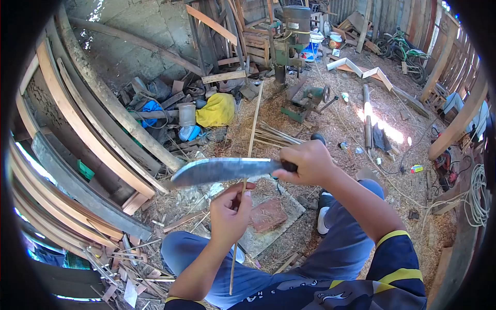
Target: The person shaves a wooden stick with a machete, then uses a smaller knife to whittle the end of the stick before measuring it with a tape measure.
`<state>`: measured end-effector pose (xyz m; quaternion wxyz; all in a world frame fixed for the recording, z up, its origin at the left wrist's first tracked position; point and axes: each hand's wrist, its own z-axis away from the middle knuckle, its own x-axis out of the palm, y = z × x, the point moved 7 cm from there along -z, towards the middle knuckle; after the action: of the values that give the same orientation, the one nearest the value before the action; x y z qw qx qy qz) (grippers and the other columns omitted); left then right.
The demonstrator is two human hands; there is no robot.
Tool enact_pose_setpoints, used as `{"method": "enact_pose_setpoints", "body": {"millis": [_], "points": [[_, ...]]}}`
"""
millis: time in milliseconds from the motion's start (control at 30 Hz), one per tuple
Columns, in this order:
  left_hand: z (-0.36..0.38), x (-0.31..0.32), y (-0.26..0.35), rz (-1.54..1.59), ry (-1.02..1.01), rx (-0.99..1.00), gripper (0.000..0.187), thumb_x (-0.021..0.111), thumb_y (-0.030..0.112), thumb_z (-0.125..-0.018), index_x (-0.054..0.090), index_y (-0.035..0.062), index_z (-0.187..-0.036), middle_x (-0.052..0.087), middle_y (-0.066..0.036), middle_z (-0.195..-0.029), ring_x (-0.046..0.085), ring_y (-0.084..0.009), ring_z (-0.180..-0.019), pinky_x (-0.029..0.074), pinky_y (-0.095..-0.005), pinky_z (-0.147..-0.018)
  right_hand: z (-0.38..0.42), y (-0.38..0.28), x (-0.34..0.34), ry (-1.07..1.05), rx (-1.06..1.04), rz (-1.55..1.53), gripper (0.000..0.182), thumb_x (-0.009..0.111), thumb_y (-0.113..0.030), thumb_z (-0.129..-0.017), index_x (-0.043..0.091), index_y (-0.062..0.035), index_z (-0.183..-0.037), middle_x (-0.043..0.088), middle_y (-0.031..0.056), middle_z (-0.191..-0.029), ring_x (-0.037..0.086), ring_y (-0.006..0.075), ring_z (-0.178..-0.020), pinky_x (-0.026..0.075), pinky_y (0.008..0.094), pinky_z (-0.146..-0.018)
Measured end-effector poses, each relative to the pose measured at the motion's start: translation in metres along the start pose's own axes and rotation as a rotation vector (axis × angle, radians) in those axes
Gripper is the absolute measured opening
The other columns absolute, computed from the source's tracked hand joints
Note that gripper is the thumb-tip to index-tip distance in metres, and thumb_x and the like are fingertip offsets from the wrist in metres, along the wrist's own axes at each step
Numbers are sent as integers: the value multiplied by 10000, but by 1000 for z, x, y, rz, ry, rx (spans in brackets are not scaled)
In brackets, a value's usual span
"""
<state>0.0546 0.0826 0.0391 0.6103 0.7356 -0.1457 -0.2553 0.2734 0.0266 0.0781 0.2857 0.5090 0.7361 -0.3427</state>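
Observation:
My right hand point(306, 163) is closed round the dark handle of a machete point(227, 170), its broad blade pointing left across the view. My left hand point(231, 209) pinches a long thin wooden strip point(254, 121) between thumb and fingers. The strip runs from near my lap up past the blade, which crosses over it just above my left fingers. Beneath my hands, between my knees, a reddish-brown block point(268, 215) lies on a pale flat slab point(287, 217).
A bundle of thin strips point(276, 137) lies ahead on the shaving-strewn ground. Beyond it stand a green metal vise point(305, 101) and a drill press point(294, 36). A yellow cloth point(216, 110) lies among clutter. Long boards point(98, 124) lean at left; coiled rope point(478, 194) hangs at right.

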Motion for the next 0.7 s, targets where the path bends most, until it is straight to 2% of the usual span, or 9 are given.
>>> {"method": "enact_pose_setpoints", "body": {"millis": [67,167,267,367,400,500,600,700], "points": [[2,0,2,3,-10,2,176,625,67,-1020,730,-4,-1142,527,91,-710,428,21,-601,319,-190,-527,1,-4,3,-11,-70,40,467,712,-571,-902,631,-135,-759,599,75,-594,641,308,-547,492,414,-518],[6,-2,4,2,-26,-3,175,624,63,-1020,731,-4,-1140,507,96,-714,406,21,-601,306,-193,-525,-7,48,-6,96,102,109,438,702,-520,-934,666,-102,-805,633,102,-640,646,324,-580,491,443,-549],[8,0,3,14,-38,5,180,611,68,-1029,729,-1,-1145,492,100,-708,390,21,-603,290,-200,-521,-5,120,-25,205,536,192,491,650,-573,-954,702,-97,-844,631,113,-636,646,349,-580,505,462,-564],[5,-1,-3,51,-65,-7,195,585,87,-1049,727,3,-1152,500,96,-707,393,19,-607,286,-202,-525,3,122,-38,210,572,124,495,616,-562,-982,726,-88,-892,648,132,-655,662,353,-607,518,476,-599],[6,-2,-6,70,-70,-22,201,575,95,-1056,726,4,-1153,505,93,-708,396,18,-609,287,-202,-528,5,105,-38,187,607,0,459,648,-534,-969,720,-90,-878,646,128,-652,675,341,-620,517,455,-586],[5,1,1,88,-82,-75,221,548,116,-1075,726,9,-1151,514,86,-705,402,13,-616,294,-202,-539,6,52,-21,223,300,-28,454,697,-533,-933,695,-90,-835,635,105,-631,671,308,-592,506,422,-547],[3,7,2,75,-80,-32,269,518,134,-1085,704,-40,-1170,478,83,-652,373,7,-551,271,-208,-507,5,-2,0,73,72,-53,453,735,-538,-898,652,-109,-781,631,78,-621,653,274,-546,491,389,-507],[3,8,0,109,-66,-36,224,540,121,-1079,725,7,-1133,493,93,-680,390,16,-606,276,-208,-528,2,-21,3,34,-95,20,467,734,-564,-887,621,-132,-750,631,58,-612,635,253,-509,482,375,-487]]}}
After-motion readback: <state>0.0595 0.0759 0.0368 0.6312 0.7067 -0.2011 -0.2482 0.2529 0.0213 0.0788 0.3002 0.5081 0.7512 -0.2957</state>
